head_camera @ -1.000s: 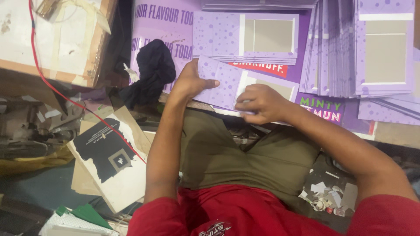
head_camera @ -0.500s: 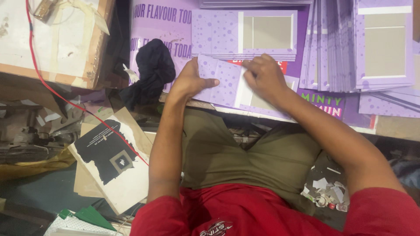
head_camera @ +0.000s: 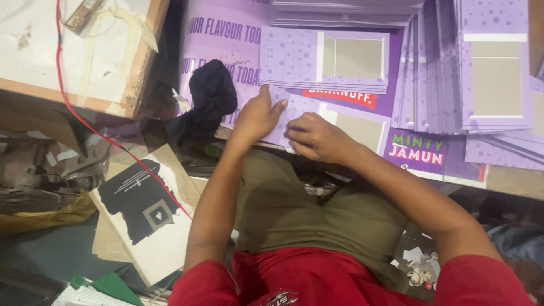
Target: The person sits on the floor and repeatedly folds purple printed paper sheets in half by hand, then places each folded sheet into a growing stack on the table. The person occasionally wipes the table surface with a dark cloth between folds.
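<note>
While flat on purple card sheet (head_camera: 362, 122) | left hand (head_camera: 258, 118) | right hand (head_camera: 317, 137) fingers curled

Dark crumpled cloth (head_camera: 208, 101) lies at the left edge of the purple printed sheets, just beside a white-topped wooden board (head_camera: 73, 51) with a red wire (head_camera: 85, 122) running down across it to the floor clutter. Below, a torn black-and-white card (head_camera: 148, 212) rests on brown cardboard, green paper scraps (head_camera: 110, 285) at the bottom edge, yellow material (head_camera: 45, 218) far left. Fanned row of purple window cartons (head_camera: 447, 68) stands at right, another flat stack (head_camera: 345, 11) along the top.
</note>
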